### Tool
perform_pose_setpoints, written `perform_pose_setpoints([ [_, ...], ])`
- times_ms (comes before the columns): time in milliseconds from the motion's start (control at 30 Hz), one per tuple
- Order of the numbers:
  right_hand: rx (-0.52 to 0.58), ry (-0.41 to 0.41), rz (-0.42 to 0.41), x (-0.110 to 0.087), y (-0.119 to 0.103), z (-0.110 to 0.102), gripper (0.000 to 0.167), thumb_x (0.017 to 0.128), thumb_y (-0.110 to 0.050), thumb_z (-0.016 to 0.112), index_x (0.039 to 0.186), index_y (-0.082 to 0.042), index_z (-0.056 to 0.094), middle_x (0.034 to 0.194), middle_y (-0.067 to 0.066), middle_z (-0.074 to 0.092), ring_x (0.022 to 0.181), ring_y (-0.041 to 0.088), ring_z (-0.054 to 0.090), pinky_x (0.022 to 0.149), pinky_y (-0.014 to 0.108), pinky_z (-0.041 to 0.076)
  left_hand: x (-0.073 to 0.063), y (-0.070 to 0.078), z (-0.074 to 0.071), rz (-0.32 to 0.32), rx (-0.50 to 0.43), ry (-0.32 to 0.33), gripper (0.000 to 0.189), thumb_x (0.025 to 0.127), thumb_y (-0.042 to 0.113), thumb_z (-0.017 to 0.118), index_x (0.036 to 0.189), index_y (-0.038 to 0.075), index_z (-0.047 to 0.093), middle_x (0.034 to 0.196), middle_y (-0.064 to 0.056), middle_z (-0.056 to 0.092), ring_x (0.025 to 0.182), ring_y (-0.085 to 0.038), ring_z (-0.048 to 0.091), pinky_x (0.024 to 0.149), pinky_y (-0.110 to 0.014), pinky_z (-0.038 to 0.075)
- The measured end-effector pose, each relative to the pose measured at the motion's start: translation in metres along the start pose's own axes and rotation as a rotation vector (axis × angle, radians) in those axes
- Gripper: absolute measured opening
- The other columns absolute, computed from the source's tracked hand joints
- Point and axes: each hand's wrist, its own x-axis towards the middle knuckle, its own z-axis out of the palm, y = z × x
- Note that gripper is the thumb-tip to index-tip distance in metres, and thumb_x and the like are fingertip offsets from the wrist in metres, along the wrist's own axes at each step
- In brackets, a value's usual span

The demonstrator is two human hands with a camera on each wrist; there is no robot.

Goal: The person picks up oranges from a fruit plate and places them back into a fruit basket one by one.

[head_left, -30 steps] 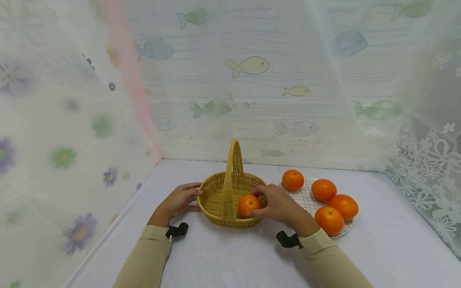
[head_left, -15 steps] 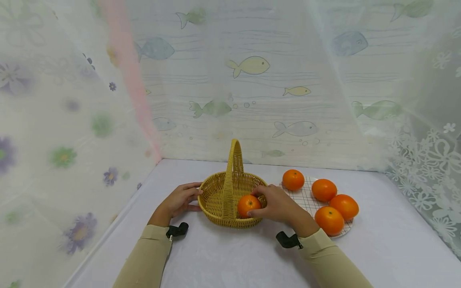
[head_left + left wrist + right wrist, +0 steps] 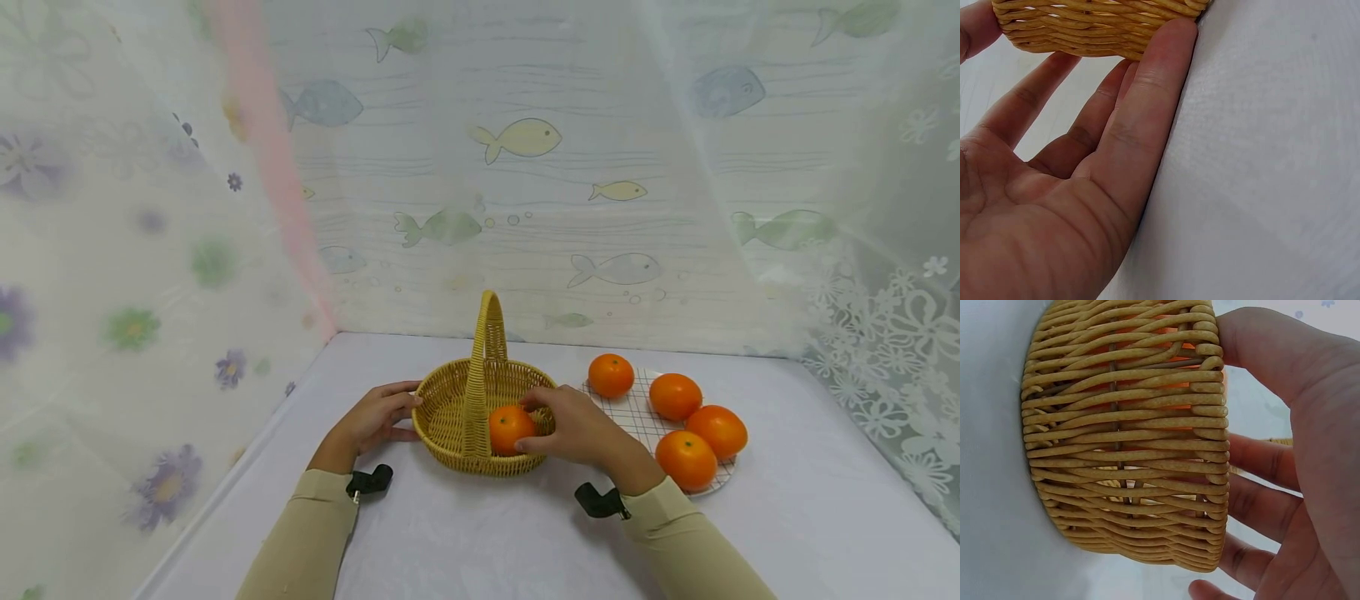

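A yellow woven basket (image 3: 442, 454) with a tall arched handle stands on the table in the head view. Inside it, to the right of the handle, lies an orange (image 3: 510, 428). My right hand (image 3: 577, 427) reaches over the basket's right rim, its thumb and fingers spread loosely beside the orange. Through the weave in the right wrist view, patches of the orange (image 3: 1175, 384) show. At the basket's left end my left hand (image 3: 375, 418) touches the wall with fairly straight fingers; the left wrist view shows these fingers (image 3: 1154, 94) against the weave (image 3: 1085, 28).
A white plate with a grid pattern (image 3: 636, 408) stands right of the basket, bearing several more oranges (image 3: 686, 460). White cloth (image 3: 465, 533) covers the table. Curtains with fish (image 3: 525, 137) and flowers hang behind and at both sides. A black wrist camera sits on each cuff.
The orange in the basket has rolled slightly left, out from between my right thumb and fingers. My right hand stays almost where it was. The left hand and basket have not moved.
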Motion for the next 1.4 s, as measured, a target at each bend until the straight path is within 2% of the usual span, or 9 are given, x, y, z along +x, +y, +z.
perform_pose_setpoints([
  [400, -0.002, 0.023, -0.019, -0.001, -0.001, -0.002, 0.052, 0.08, -0.05, 0.087, 0.123, -0.026, 0.07, 0.119, -0.01, 0.071, 0.114, 0.02, 0.062, 0.103, 0.043, 0.051, -0.001, 0.001, 0.001, 0.002, -0.003, -0.001, 0.055, 0.1, 0.023, 0.067, 0.152, 0.011, 0.051, 0.144, -0.014, 0.06, 0.116, -0.023, 0.069, 0.088, -0.053, 0.062],
  [567, -0.007, 0.054, -0.013, -0.002, -0.003, -0.004, 0.06, 0.08, -0.049, 0.087, 0.13, -0.02, 0.068, 0.128, -0.003, 0.069, 0.123, 0.024, 0.057, 0.108, 0.048, 0.048, -0.002, 0.001, 0.002, 0.005, 0.001, 0.003, 0.055, 0.1, 0.023, 0.066, 0.152, 0.011, 0.051, 0.144, -0.014, 0.06, 0.115, -0.023, 0.069, 0.088, -0.053, 0.062],
  [700, -0.017, 0.111, -0.021, -0.001, -0.002, -0.007, 0.063, 0.082, -0.047, 0.086, 0.134, -0.018, 0.065, 0.139, 0.0, 0.062, 0.132, 0.026, 0.051, 0.113, 0.051, 0.045, -0.002, 0.002, 0.002, 0.004, -0.007, 0.003, 0.056, 0.099, 0.023, 0.067, 0.152, 0.011, 0.051, 0.144, -0.014, 0.06, 0.115, -0.023, 0.069, 0.088, -0.053, 0.062],
  [833, -0.022, 0.182, -0.034, 0.001, 0.001, -0.009, 0.061, 0.083, -0.045, 0.085, 0.133, -0.016, 0.065, 0.145, 0.004, 0.056, 0.135, 0.031, 0.048, 0.112, 0.054, 0.045, -0.001, 0.001, 0.002, 0.002, -0.012, -0.003, 0.057, 0.099, 0.023, 0.067, 0.152, 0.011, 0.05, 0.144, -0.014, 0.06, 0.115, -0.023, 0.069, 0.088, -0.053, 0.062],
  [1033, -0.01, 0.264, 0.0, 0.0, 0.007, -0.015, 0.059, 0.085, -0.043, 0.085, 0.133, -0.014, 0.065, 0.154, 0.01, 0.048, 0.143, 0.037, 0.042, 0.113, 0.064, 0.043, -0.001, 0.0, 0.001, 0.004, -0.004, -0.017, 0.057, 0.1, 0.024, 0.066, 0.153, 0.011, 0.049, 0.145, -0.013, 0.06, 0.117, -0.023, 0.068, 0.089, -0.053, 0.062],
  [1233, -0.004, 0.325, 0.044, 0.0, 0.015, -0.02, 0.059, 0.085, -0.043, 0.085, 0.134, -0.018, 0.063, 0.158, 0.011, 0.043, 0.145, 0.039, 0.039, 0.111, 0.065, 0.045, 0.0, 0.0, 0.0, 0.006, -0.005, -0.022, 0.057, 0.1, 0.025, 0.066, 0.153, 0.011, 0.049, 0.146, -0.014, 0.058, 0.118, -0.023, 0.068, 0.089, -0.052, 0.062],
  [1400, 0.009, 0.361, 0.067, 0.0, 0.02, -0.023, 0.06, 0.085, -0.041, 0.085, 0.134, -0.016, 0.062, 0.159, 0.015, 0.041, 0.146, 0.042, 0.037, 0.109, 0.066, 0.045, 0.0, 0.0, 0.0, -0.001, -0.003, -0.011, 0.057, 0.1, 0.025, 0.066, 0.153, 0.012, 0.05, 0.147, -0.014, 0.058, 0.119, -0.024, 0.067, 0.089, -0.052, 0.062],
])
